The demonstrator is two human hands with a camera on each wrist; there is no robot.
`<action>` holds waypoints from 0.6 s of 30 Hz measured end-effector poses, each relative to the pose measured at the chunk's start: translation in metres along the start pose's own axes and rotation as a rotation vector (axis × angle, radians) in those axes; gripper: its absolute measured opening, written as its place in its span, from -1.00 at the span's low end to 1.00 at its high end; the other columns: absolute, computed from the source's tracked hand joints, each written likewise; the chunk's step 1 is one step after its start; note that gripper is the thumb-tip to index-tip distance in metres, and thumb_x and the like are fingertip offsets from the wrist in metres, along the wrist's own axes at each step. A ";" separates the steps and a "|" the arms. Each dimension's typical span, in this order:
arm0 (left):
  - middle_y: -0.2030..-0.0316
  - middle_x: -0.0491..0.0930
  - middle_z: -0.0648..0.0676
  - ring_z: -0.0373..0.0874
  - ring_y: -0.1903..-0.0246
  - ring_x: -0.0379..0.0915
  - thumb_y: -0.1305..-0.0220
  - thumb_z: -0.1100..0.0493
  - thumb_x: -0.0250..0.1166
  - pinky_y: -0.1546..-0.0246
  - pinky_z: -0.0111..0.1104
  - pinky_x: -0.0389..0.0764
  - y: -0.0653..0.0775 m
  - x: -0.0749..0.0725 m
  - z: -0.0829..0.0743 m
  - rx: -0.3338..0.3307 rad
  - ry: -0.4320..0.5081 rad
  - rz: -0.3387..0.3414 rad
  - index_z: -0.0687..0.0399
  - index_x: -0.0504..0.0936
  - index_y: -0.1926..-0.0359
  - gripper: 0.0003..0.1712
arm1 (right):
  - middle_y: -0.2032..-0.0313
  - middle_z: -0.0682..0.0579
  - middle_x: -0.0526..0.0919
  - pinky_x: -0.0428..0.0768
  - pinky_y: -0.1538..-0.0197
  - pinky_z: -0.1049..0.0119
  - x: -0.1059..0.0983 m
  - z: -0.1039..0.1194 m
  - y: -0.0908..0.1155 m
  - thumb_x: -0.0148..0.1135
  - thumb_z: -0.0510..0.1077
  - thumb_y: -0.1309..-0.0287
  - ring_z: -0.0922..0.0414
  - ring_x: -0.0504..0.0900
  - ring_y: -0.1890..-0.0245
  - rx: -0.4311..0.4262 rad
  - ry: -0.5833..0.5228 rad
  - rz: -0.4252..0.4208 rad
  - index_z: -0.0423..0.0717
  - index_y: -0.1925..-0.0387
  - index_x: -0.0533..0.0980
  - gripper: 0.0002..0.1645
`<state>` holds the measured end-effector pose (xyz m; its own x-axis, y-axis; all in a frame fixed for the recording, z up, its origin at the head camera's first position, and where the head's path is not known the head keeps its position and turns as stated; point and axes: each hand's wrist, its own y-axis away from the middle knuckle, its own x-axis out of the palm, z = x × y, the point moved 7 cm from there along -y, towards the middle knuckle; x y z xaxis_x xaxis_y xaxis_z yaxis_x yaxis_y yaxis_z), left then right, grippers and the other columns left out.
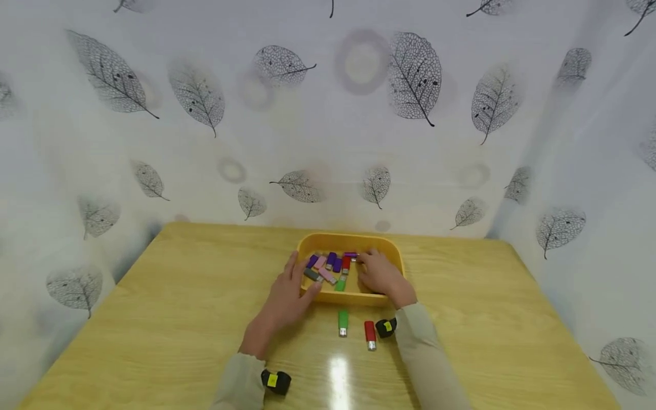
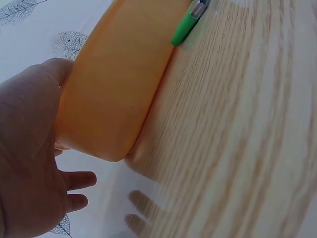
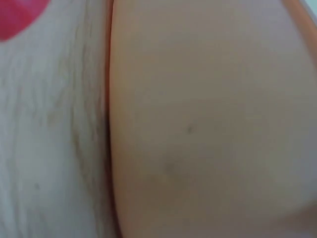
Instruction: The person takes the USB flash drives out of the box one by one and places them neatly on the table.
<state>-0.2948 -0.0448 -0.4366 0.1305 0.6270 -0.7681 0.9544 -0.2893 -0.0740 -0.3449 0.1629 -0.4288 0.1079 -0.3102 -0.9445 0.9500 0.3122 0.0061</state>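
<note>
A yellow plastic bin point(image 1: 353, 298) stands on the table with several USB sticks inside, in purple, pink, grey, red and green. My left hand point(image 1: 284, 296) holds its near left corner, the thumb over the front rim. In the left wrist view, two fingers of the left hand point(image 2: 29, 144) stick out free beside the orange-looking bin point(image 2: 111, 84). My right hand point(image 1: 381, 276) reaches into the right half, fingertips at a purple USB stick point(image 1: 351, 254); their grip is too small to make out. The right wrist view shows mostly the bin wall point(image 3: 208, 109).
On the table point(image 1: 179, 319) before the bin lie a green USB stick point(image 1: 343, 323) and a red USB stick point(image 1: 370, 335). A black strap mount sits at each wrist. Behind the table hangs a white leaf-patterned cloth point(image 1: 328, 125).
</note>
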 end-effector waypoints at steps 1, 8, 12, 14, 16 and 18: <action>-0.58 -0.30 0.16 0.38 -0.43 0.01 -0.44 -0.28 0.01 -0.36 0.22 0.12 0.000 0.001 -0.001 0.002 0.003 0.002 0.02 0.06 -0.54 -0.16 | -0.04 -0.23 0.51 0.51 -0.15 -0.06 -0.001 -0.001 0.001 0.17 -0.21 -0.27 -0.18 0.51 -0.03 -0.002 -0.004 0.002 -0.22 -0.08 0.56 -0.64; -0.54 -0.19 0.32 0.44 -0.41 0.00 -0.45 -0.17 0.06 -0.35 0.26 0.08 -0.002 -0.001 -0.006 -0.006 0.036 0.045 0.14 -0.01 -0.54 -0.14 | -0.05 -0.24 0.50 0.51 -0.15 -0.06 0.000 -0.003 0.005 0.18 -0.22 -0.24 -0.19 0.50 -0.05 0.019 -0.006 0.032 -0.21 -0.06 0.56 -0.64; -0.46 0.00 0.38 0.44 -0.34 0.11 -0.46 -0.13 0.08 -0.32 0.27 0.16 -0.010 -0.010 -0.012 -0.025 -0.008 -0.017 0.17 0.01 -0.52 -0.18 | -0.11 -0.26 0.47 0.50 -0.17 -0.08 -0.001 -0.001 0.002 0.14 -0.20 -0.25 -0.21 0.48 -0.11 0.031 -0.015 0.046 -0.21 -0.11 0.54 -0.60; -0.43 0.06 0.39 0.45 -0.31 0.14 -0.46 -0.13 0.07 -0.30 0.27 0.18 -0.015 -0.014 -0.015 -0.030 -0.034 -0.058 0.17 0.03 -0.52 -0.19 | -0.11 -0.26 0.47 0.49 -0.17 -0.08 -0.004 0.000 -0.001 0.13 -0.20 -0.25 -0.21 0.47 -0.10 0.030 -0.020 0.036 -0.21 -0.11 0.53 -0.60; -0.41 0.06 0.38 0.44 -0.31 0.11 -0.47 -0.16 0.05 -0.30 0.27 0.16 -0.019 -0.014 -0.016 -0.044 -0.037 -0.075 0.15 0.03 -0.52 -0.19 | -0.11 -0.25 0.47 0.49 -0.18 -0.08 -0.004 -0.001 -0.002 0.12 -0.20 -0.25 -0.20 0.46 -0.10 0.040 -0.023 0.031 -0.20 -0.10 0.54 -0.61; -0.40 0.06 0.40 0.44 -0.32 0.07 -0.47 -0.17 0.03 -0.30 0.29 0.13 -0.022 -0.013 -0.016 -0.051 -0.021 -0.086 0.13 0.03 -0.53 -0.19 | -0.10 -0.23 0.47 0.49 -0.18 -0.06 -0.002 -0.002 -0.003 0.12 -0.20 -0.26 -0.18 0.47 -0.09 0.051 -0.018 0.040 -0.18 -0.09 0.55 -0.62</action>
<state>-0.3135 -0.0350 -0.4149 0.0421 0.6324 -0.7735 0.9744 -0.1971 -0.1081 -0.3487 0.1641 -0.4277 0.1508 -0.3151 -0.9370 0.9584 0.2788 0.0605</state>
